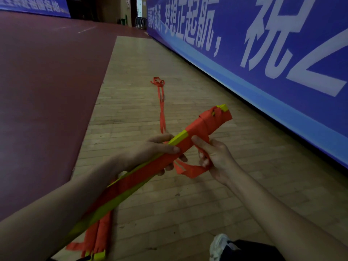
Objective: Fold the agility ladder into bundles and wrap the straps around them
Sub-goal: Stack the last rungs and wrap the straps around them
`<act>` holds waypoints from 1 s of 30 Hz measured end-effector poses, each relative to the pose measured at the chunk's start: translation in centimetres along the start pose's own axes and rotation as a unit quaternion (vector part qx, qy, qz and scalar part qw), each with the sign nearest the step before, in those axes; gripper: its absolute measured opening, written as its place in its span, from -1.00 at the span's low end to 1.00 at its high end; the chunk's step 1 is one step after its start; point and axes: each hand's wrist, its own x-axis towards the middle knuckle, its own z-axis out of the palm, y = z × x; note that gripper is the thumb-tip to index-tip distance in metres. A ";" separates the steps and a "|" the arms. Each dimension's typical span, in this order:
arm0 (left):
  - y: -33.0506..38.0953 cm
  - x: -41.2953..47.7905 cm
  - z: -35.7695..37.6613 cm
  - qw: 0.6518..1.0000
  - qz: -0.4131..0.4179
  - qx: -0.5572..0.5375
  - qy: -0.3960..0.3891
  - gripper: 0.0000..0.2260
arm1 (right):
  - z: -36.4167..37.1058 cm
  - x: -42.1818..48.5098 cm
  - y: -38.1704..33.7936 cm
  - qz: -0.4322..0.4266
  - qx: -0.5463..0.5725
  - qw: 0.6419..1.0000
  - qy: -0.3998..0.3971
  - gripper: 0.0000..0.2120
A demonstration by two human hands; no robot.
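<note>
- Gripping a long ladder bundle (203,127) near its middle, the left hand (156,150) has its fingers curled over the top and its thumb underneath, clenched firmly around the stacked yellow rungs and orange webbing.
- The right hand (216,159) sits just beside the left. Its thumb and fingers pinch a strap loop (190,169) of orange webbing that hangs slack below the bundle, and the thumb tip touches the bundle's side.
- This bundle is held in the air, tilted from lower left up to upper right. Several orange turns already cover its far end, with a yellow tip poking out.
- Two bundles can be counted: the one in the hands and a second bundle (98,236) lying on the wooden floor (188,204) at lower left, partly hidden by the left forearm.
- One strap tail (161,110) trails away across the boards from behind the hands to a tangled end. It looks like two strands side by side, though the blur makes that uncertain.
- Two hands and both bare forearms are in view, and one pale shoe (219,245) sits at the bottom edge.
- Two banners are visible: a blue banner (263,44) with white characters along the right, and a far banner (33,6) at upper left.
- A red floor (47,81) borders the wooden strip on the left.
</note>
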 end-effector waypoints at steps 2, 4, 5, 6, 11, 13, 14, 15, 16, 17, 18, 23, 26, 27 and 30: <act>0.0 0.0 -0.2 0.999 -0.002 -0.037 -0.033 -0.64 | -0.1 -0.3 -0.4 -0.011 0.011 0.999 -0.036 -0.72; 0.0 0.0 -0.3 0.995 -0.013 -0.070 -0.067 -0.58 | -0.1 -0.5 -0.7 -0.033 0.031 0.995 -0.090 -0.70; 0.0 0.0 -0.3 0.993 -0.019 -0.084 -0.080 -0.58 | -0.1 -0.7 -0.8 -0.038 0.042 0.992 -0.110 -0.70; 0.0 0.0 -0.3 0.991 -0.024 -0.097 -0.089 -0.59 | -0.2 -0.7 -0.9 -0.038 0.052 0.990 -0.125 -0.71; -0.3 0.2 -0.7 0.982 -0.031 -0.123 -0.141 -0.58 | 0.1 -0.9 -1.5 -0.026 0.074 0.988 -0.131 -0.84; -0.3 0.2 -0.6 0.986 -0.035 -0.104 -0.125 -0.61 | 0.4 -1.0 -1.5 -0.013 0.090 0.990 -0.110 -0.82; -0.3 0.2 -0.6 0.990 -0.043 -0.086 -0.105 -0.59 | 0.3 -0.9 -1.5 -0.006 0.099 0.990 -0.100 -0.79; -0.1 0.2 -0.6 0.993 -0.049 -0.061 -0.087 -0.56 | 0.5 -0.9 -1.6 0.005 0.107 0.990 -0.087 -0.79; 0.0 0.2 -0.5 0.996 -0.048 -0.019 -0.073 -0.54 | 0.5 -0.7 -1.6 0.012 0.111 0.991 -0.073 -0.80; 0.0 0.2 -0.4 0.997 -0.043 0.042 -0.056 -0.52 | 0.5 -0.5 -1.7 0.019 0.113 0.992 -0.056 -0.82; 0.0 0.3 -0.1 0.992 -0.037 0.111 -0.034 -0.50 | 0.4 -0.2 -1.6 0.026 0.113 0.992 -0.040 -0.83; -2.0 1.7 1.4 0.912 0.004 0.394 0.115 -0.33 | 0.0 0.7 -1.6 0.045 0.126 0.991 0.008 -0.85; -3.3 1.8 0.9 0.843 0.118 0.501 0.157 -0.30 | -0.2 1.0 -1.5 0.043 0.136 0.990 0.014 -0.88; -3.7 1.8 0.5 0.825 0.149 0.520 0.164 -0.25 | -0.3 1.0 -1.6 0.037 0.133 0.990 0.018 -0.87; -4.2 1.6 0.3 0.744 0.198 0.612 0.181 -0.25 | -0.6 1.0 -1.3 0.017 0.084 0.996 0.026 -0.84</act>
